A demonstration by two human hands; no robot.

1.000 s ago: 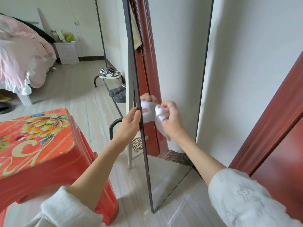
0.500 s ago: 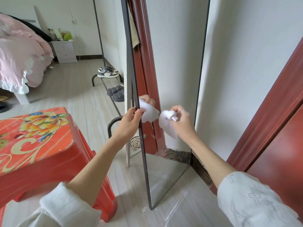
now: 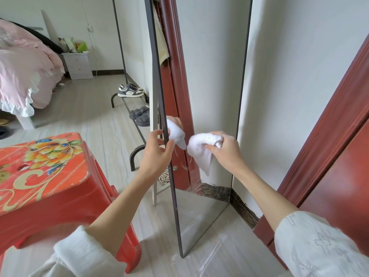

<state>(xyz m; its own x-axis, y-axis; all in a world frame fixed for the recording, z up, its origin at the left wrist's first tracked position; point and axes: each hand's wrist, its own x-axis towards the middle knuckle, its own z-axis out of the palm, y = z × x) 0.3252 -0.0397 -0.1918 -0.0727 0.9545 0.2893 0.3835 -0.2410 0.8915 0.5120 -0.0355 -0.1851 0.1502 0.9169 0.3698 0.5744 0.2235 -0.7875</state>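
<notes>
A tall standing mirror [image 3: 211, 80] with a thin black frame leans near the white wall. My left hand [image 3: 157, 154] grips the mirror's left frame edge at mid height, fingers curled round it. My right hand [image 3: 226, 151] holds a bunched white cloth [image 3: 200, 149] against the glass, right of the left edge. The glass shows a reflection of the cloth and fingers next to the frame.
A red plastic stool [image 3: 46, 176] with a flower print stands at my left. Behind the mirror a low black shoe rack [image 3: 137, 136] carries sneakers [image 3: 130, 90] and dark slippers [image 3: 140, 115]. A red-brown door frame [image 3: 327, 134] is at right, a bed with a pink cover [image 3: 24, 72] far left.
My right hand has slid the cloth to the right across the glass, away from the left frame edge. My left hand keeps its hold on the frame.
</notes>
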